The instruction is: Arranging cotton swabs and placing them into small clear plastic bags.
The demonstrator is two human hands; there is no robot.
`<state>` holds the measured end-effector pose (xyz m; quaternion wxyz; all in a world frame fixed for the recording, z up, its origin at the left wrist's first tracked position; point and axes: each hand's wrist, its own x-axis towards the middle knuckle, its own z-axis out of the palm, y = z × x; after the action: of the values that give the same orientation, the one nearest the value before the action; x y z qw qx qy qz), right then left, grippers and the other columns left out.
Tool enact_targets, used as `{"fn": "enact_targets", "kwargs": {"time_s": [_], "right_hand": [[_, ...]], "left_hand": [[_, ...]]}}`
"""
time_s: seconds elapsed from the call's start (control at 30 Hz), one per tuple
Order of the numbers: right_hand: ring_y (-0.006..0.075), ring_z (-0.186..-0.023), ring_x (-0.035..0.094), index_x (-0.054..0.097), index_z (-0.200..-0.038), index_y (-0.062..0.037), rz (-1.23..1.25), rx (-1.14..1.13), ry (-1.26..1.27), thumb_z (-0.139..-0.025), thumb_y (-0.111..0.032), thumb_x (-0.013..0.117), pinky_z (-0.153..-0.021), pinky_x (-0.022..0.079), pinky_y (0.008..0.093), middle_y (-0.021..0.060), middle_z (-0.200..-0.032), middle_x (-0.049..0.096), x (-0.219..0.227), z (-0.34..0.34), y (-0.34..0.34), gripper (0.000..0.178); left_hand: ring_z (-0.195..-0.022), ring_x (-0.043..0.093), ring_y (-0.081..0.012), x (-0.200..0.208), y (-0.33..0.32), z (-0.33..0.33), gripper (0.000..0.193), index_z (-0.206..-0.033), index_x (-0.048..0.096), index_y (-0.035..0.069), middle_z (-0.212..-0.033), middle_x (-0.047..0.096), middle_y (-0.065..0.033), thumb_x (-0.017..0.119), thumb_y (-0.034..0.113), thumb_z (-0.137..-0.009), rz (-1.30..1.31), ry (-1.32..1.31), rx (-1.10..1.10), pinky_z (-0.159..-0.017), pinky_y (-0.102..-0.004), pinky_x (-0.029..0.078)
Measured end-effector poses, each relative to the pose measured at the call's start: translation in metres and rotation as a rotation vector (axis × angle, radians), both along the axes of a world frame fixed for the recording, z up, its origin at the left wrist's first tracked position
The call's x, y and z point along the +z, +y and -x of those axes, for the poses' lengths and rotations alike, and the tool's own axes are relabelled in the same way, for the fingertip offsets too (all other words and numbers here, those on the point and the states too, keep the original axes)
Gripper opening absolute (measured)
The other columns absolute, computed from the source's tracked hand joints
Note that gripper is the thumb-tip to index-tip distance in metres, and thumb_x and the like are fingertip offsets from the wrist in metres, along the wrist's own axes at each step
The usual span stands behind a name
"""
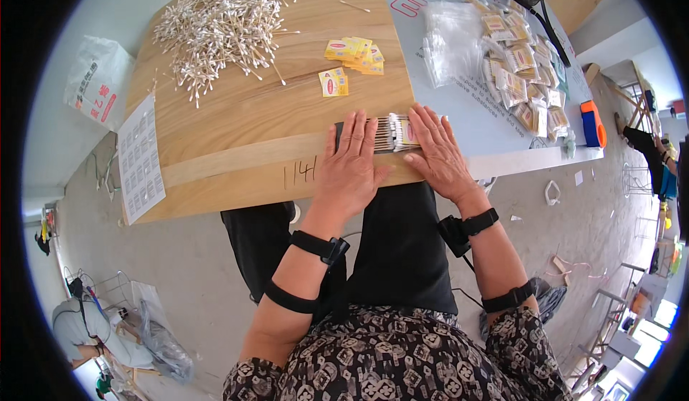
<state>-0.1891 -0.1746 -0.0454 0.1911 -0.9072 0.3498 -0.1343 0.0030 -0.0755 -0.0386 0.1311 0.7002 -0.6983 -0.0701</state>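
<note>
A flat row of cotton swabs [384, 135] lies near the front edge of the wooden table, between my two hands. Its white tips meet a small yellow and white card [408, 132] at the right. Beneath the row is a dark grey strip [339, 132], partly hidden by my fingers. My left hand [352, 160] rests flat on the left part of the row, fingers stretched out. Across the card's right side lies my right hand [442, 153], flat and open too. Whether a clear bag surrounds the swabs I cannot tell.
Loose cotton swabs [222, 24] form a big heap at the far left. Small yellow cards [357, 53] lie behind my hands. On the grey sheet at right are clear bags [451, 42], filled swab packs [520, 78] and an orange-and-blue tape dispenser [591, 124].
</note>
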Motion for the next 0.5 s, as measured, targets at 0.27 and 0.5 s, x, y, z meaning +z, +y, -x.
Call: {"fn": "enact_targets", "kwargs": {"time_s": [0.27,0.5], "right_hand": [[0.0299,-0.149,0.020,0.027,-0.153,-0.0088,-0.020,-0.006,-0.048,-0.098,-0.046,0.049,-0.122,0.010,0.0466,0.0124,-0.159,0.027,-0.002,-0.003,0.000,0.070],[0.0211,-0.114,0.059,0.056,-0.132,0.0031,-0.711,-0.774,-1.070,-0.097,-0.022,0.061,-0.102,0.044,0.0370,0.0137,-0.126,0.062,-0.020,-0.002,-0.021,0.043]], "left_hand": [[-0.149,0.019,-0.0300,-0.001,-0.012,0.020,0.076,-0.152,0.027,0.000,-0.159,0.023,-0.0188,0.055,0.043,-0.095,0.030,0.058,0.010,-0.121,-0.0483,0.015],[-0.146,0.025,-0.0361,-0.015,-0.027,0.008,0.060,-0.149,0.028,-0.006,-0.156,0.026,-0.0260,0.044,0.030,-0.104,0.388,0.691,0.184,-0.119,-0.0436,0.022]]}}
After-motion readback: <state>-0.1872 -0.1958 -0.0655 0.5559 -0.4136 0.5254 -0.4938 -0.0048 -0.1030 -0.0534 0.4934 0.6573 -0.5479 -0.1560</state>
